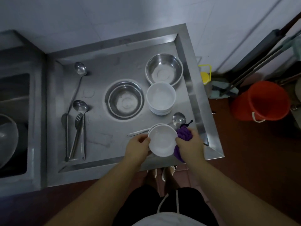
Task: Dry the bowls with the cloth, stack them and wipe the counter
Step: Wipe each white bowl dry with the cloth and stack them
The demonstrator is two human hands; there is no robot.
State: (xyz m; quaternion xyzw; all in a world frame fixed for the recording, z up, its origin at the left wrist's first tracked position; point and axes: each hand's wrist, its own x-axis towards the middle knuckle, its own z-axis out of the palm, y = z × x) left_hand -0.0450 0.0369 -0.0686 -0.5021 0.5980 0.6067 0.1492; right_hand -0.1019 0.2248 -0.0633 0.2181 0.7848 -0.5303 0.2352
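The left hand (140, 145) grips the white bowl (162, 140) by its rim above the counter's (101, 139) front right corner. The right hand (189, 141) clenches the purple cloth (183, 136) against the opposite rim. Rotate the bowl steadily; wipe rim, then interior.

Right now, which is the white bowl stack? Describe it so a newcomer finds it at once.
Start at the steel counter right of the sink. Near its right edge, the stack of white bowls sits just in front of the rear steel bowl and right of the middle steel bowl. It is the only white ware not held in a hand.
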